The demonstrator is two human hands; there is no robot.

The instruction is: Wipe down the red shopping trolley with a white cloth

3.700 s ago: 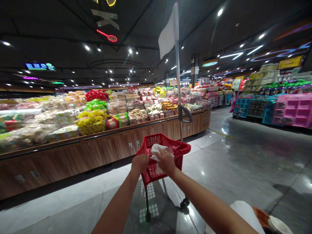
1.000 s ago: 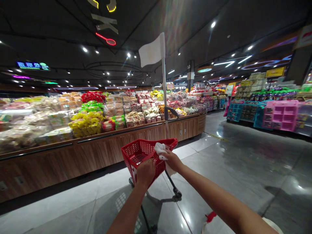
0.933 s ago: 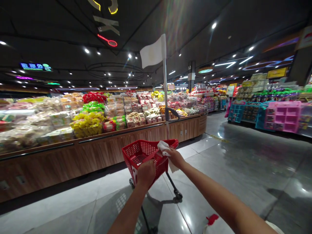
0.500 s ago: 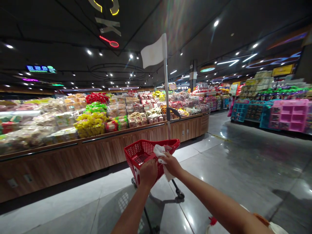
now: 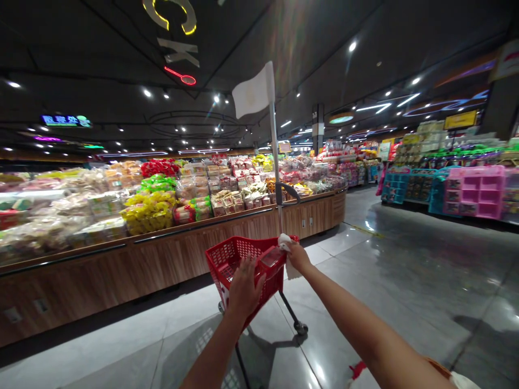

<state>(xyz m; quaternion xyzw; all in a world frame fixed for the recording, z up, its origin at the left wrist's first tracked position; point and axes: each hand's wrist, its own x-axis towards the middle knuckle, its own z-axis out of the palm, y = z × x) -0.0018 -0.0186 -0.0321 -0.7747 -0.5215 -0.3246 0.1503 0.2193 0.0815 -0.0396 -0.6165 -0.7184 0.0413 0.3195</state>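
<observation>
A red plastic mesh shopping basket on wheels point(image 5: 229, 265) stands ahead of me, with a tall metal pole point(image 5: 276, 167) carrying a white flag point(image 5: 252, 89) and a grey loop handle point(image 5: 288, 190). My left hand point(image 5: 244, 289) lies against the basket's near side, fingers spread. My right hand point(image 5: 298, 257) sits at the basket's far right corner, pinching a white cloth or tissue point(image 5: 285, 242) whose end hangs below it. A clear plastic packet point(image 5: 271, 258) rests at the rim between my hands. The basket's inside is mostly hidden.
A long wood-fronted display counter point(image 5: 203, 229) heaped with bagged snacks runs along the left. Pink and teal shelf racks point(image 5: 474, 192) stand at the right. Glossy grey tile floor point(image 5: 385, 259) lies between them. A red-and-white item point(image 5: 357, 373) shows at the bottom edge.
My right hand has shifted right and farther out along the rim, taking the cloth with it. My left hand's fingers have opened out flat on the basket.
</observation>
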